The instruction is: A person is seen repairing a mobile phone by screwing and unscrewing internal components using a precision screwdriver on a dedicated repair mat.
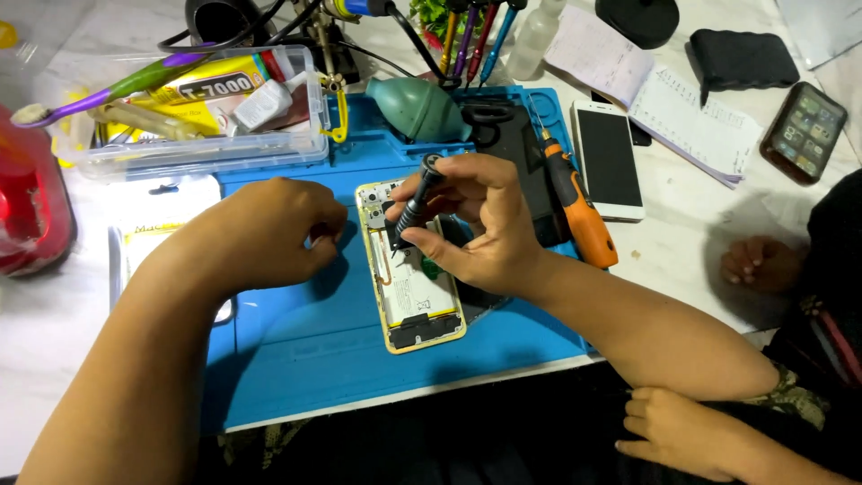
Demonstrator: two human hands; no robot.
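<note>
An opened gold-framed phone point(411, 287) lies back-up on a blue work mat point(359, 359), its battery and boards exposed. My right hand point(476, 224) grips a small black screwdriver point(415, 199), tip down on the phone's upper part. My left hand point(274, 232) rests as a closed fist on the mat just left of the phone, with nothing seen in it.
An orange electric screwdriver point(582, 211) and a white phone point(608, 160) lie to the right. A clear box point(193, 112) of glue and tools sits at the back left, beside a green air blower point(420, 110). Another person's hands point(759, 262) show at the right.
</note>
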